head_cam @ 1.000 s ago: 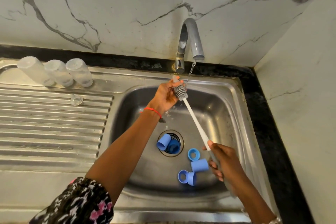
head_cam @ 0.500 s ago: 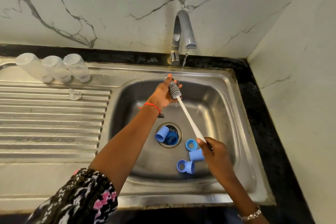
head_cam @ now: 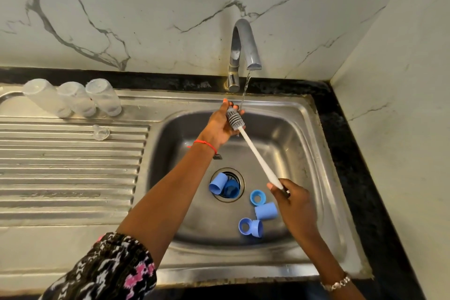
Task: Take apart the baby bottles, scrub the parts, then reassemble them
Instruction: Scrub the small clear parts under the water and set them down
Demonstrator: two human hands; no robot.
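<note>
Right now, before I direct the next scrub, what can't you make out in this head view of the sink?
- Left hand: whether it holds a small part against the grey bristle brush head; palm faces away.
- Dark blue piece in the drain: shape unclear, pale blue cap overlaps it.
- Small clear part on the ridged drainboard: too small to identify.
- Right hand covers the white brush handle's end.

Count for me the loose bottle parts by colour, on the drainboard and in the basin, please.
Clear plastic bottle bodies, upside down on the drainboard: 3
Clear small part on the drainboard: 1
Blue plastic caps and rings in the basin: 6
Total: 10
</note>
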